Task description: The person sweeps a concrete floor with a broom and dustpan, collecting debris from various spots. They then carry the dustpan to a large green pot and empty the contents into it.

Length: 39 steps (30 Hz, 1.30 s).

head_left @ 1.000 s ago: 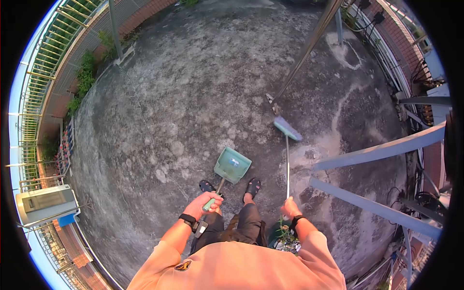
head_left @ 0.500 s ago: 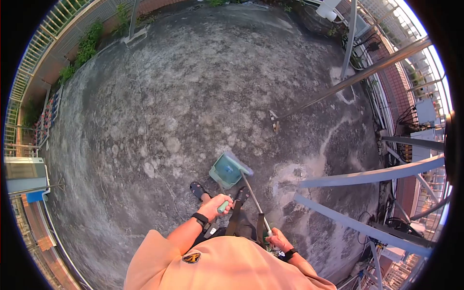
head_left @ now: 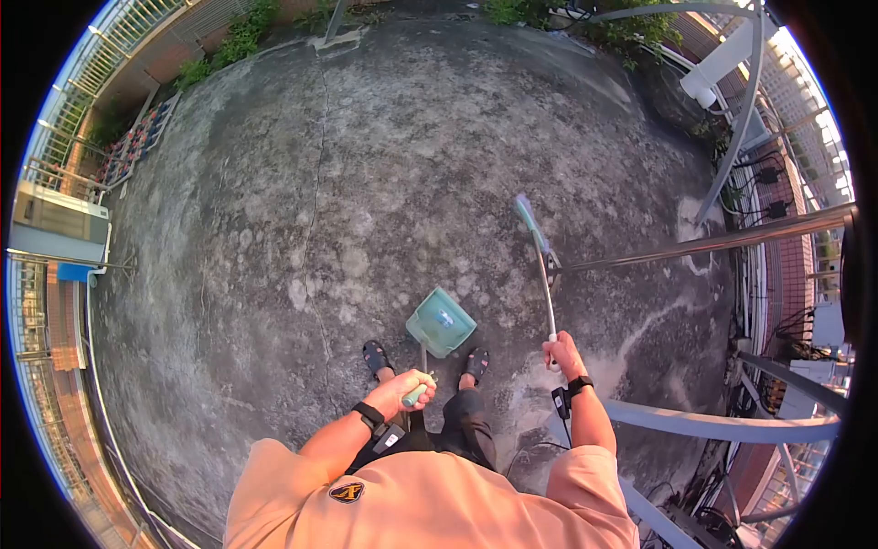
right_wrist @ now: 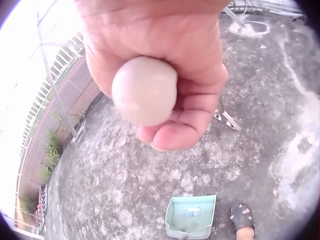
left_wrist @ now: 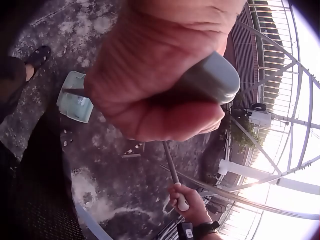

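Observation:
My left hand (head_left: 409,392) grips the green end of the dustpan's handle; in the left wrist view its rounded grey-green tip (left_wrist: 220,77) sticks out of the fist. The green dustpan (head_left: 443,322) is in front of my feet, its open side facing forward, with a pale label inside. Out to the right, my right hand (head_left: 563,353) holds a broom by the top of its pale stick (head_left: 547,293). The broom's narrow blue-green head (head_left: 530,224) points forward, beyond the dustpan. A white rounded handle end (right_wrist: 145,91) shows in the right wrist view, fingers curled round it.
Stained concrete floor (head_left: 384,174) spreads ahead. A metal pole (head_left: 704,245) is fixed to the floor near the broom, and grey metal beams (head_left: 722,421) stand to my right. My sandalled feet (head_left: 376,357) flank the dustpan handle. An air conditioner unit (head_left: 57,220) stands far left.
The broom has swung from the right side in over the dustpan, then out forward and right again. My right hand has moved forward; the left still holds the dustpan. The view has turned rightward.

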Motion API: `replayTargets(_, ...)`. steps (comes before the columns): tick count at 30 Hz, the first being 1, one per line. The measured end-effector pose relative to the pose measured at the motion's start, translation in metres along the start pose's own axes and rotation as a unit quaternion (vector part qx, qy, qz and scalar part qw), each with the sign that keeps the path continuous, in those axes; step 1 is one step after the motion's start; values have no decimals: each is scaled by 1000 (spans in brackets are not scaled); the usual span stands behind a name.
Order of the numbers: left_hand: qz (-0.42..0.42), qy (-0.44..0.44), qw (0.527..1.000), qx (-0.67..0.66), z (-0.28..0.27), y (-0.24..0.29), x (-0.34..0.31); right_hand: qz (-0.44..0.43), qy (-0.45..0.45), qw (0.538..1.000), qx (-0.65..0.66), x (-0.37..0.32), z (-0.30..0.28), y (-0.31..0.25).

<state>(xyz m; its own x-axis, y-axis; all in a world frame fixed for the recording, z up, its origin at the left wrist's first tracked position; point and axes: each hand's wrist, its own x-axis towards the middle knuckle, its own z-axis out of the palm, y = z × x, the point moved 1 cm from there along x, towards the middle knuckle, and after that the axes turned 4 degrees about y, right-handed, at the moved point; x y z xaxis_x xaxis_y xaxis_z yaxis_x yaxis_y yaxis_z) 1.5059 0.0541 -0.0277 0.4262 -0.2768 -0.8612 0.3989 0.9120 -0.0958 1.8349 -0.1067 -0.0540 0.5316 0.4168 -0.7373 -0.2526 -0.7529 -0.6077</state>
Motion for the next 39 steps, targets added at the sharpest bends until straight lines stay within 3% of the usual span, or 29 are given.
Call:
replayTargets(1,7,11,1000,-2,4,-1,6,11,-8,1000,16,14,-8,-8)
replayTargets(3,-6,15,1000,-23,14,-2,11,0,-17,995,-102,55,-20,7)
replayTargets(5,-3,36,999,-21,22,-3,11,3,-25,992,-123,68,-14,33)
replayTargets(7,2,33,999,-31,27,-4,19,16,-53,975,-214,59,-4,73)
replayTargets(9,-2,20,999,-50,38,-1,19,-6,-99,975,-198,35,16,138)
replayTargets(11,2,49,998,-49,50,3,12,35,-177,968,-174,-16,24,157)
replayTargets(13,6,48,998,-44,51,4,17,105,-236,948,-187,-77,24,135)
replayTargets(15,-2,45,998,-48,50,3,23,24,-244,952,-183,-110,15,141)
replayTargets(17,-6,42,998,-47,53,7,24,36,-255,951,-169,-129,-2,121)
replayTargets(19,44,79,996,-22,56,8,19,50,-274,947,-161,-138,-12,114)
replayTargets(21,42,76,996,-27,50,7,20,194,-248,948,50,-142,-16,108)
replayTargets(27,36,57,997,-39,32,3,24,116,-149,980,-57,-118,-13,32)
replayTargets(31,35,28,999,-28,32,14,13,80,-81,990,-86,-55,-1,31)
replayTargets(32,35,30,999,-26,31,14,15,84,-84,989,-90,-38,6,39)
replayTargets(34,30,19,998,-45,29,12,20,89,-115,948,-284,-11,22,55)
replayTargets(37,22,5,998,-64,30,12,18,127,-165,955,-210,-39,74,81)
replayTargets(39,34,6,997,-69,32,7,16,128,-181,948,-227,-96,95,54)
